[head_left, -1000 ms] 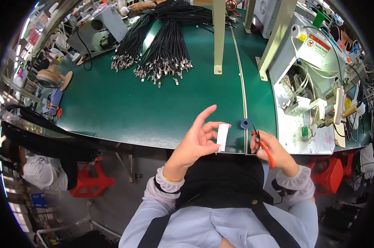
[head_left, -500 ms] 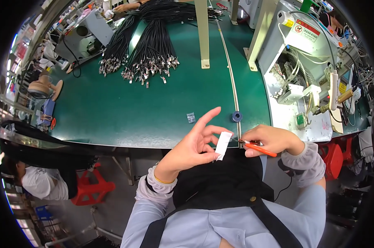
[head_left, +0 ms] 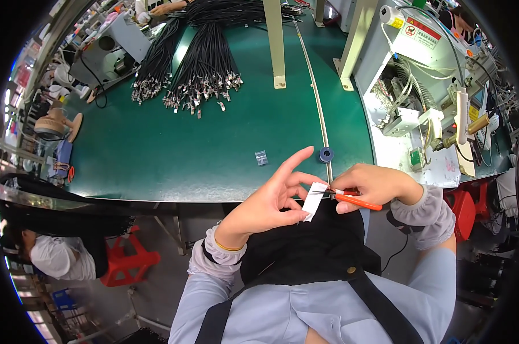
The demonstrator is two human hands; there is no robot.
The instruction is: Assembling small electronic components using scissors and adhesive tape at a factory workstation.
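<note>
In front of my apron, just off the near table edge, my left hand (head_left: 276, 198) pinches a small white rectangular piece (head_left: 313, 202), likely paper or label. The index finger is stretched out, away from it. My right hand (head_left: 376, 184) is closed round an orange-handled scissors-like tool (head_left: 360, 200); its exact kind is hard to make out. The dark, thin tips reach the upper part of the white piece, and one tip lies across its face. A small clear packet (head_left: 262, 158) lies on the green table (head_left: 213, 137) beyond my left hand.
A dark blue ring-shaped roll (head_left: 326, 154) sits on a long metal strip (head_left: 314, 86). Black cables (head_left: 208, 54) with metal ends are heaped at the back left. Metal posts (head_left: 275, 46) rise from the table. A wired machine (head_left: 411, 103) stands on the right, a small fan (head_left: 53, 123) far left.
My right hand has brought the tool's tips left onto the white piece. My left hand has shifted slightly to the right. The table scene has slid a little left and up in view.
</note>
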